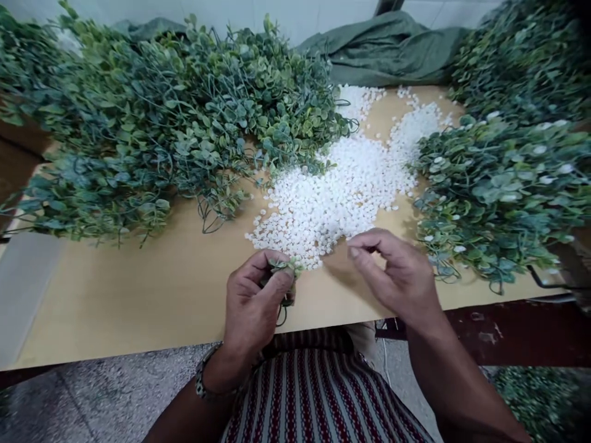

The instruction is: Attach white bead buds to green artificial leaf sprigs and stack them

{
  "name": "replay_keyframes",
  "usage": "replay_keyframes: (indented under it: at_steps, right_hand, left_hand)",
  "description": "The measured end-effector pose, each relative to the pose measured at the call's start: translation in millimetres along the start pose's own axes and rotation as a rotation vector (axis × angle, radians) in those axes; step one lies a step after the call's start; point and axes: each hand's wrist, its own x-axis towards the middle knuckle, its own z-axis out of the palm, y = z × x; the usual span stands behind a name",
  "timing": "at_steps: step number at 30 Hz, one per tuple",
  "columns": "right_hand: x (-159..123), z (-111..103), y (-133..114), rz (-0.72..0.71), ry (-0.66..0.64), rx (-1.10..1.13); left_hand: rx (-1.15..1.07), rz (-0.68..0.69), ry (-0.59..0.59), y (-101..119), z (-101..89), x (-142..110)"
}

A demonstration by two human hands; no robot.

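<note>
Near the table's front edge, my left hand (257, 303) is closed on a small artificial leaf sprig (279, 264), whose dark stem loops out below the fingers. To its right, my right hand (401, 274) hovers over the table with thumb and index finger pinched together; whatever may be between the fingertips is too small to make out. Just beyond both hands spreads a heap of small white plastic beads or caps (330, 200), loose on the wooden tabletop (152, 289).
Artificial greenery (184, 111) is piled along the back left. Another pile of leafy sprigs (508, 178), some with white bits on them, stands at the right. Behind the beads lies a dark green cloth (392, 49). A pale strip (30, 289) covers the table's left end.
</note>
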Motion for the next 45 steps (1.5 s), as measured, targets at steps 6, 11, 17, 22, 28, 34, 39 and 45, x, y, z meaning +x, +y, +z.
replay_keyframes:
  at_steps: [6, 11, 17, 22, 28, 34, 39, 45]
  right_hand:
    - [3.7, -4.4, 9.6, -0.107, -0.269, -0.241]
    - [1.5, 14.5, 9.6, -0.224, -0.346, -0.307]
    - [-5.0, 22.9, 14.9, -0.282, -0.272, -0.373]
    - [-9.3, 19.6, 8.0, -0.085, -0.121, -0.13]
    - [-11.0, 22.3, -11.5, 0.359, 0.011, 0.48]
    - [-12.9, 27.3, -15.2, 0.417, 0.075, 0.73]
    - [-17.1, 29.2, -11.7, 0.446, 0.094, 0.775]
    - [-19.7, 31.2, -8.9, 0.449, 0.109, 0.818]
  left_hand:
    - [0.084, -0.045, 0.108, 9.7, -0.8, 1.0]
    - [0.106, -0.056, 0.103, 5.6, -0.4, 2.4]
    - [0.102, -0.036, 0.05, -1.3, -3.1, 2.3]
    - [0.053, -0.038, -0.022, -6.6, 2.1, 0.2]
    - [0.107, -0.049, -0.106, -12.2, 12.5, -1.1]
    - [0.228, 0.047, -0.125, -12.7, 19.6, -2.2]
    - [0.305, 0.157, -0.146, -6.4, 22.7, -3.5]
    - [0.298, 0.166, -0.181, -5.7, 23.4, -2.5]
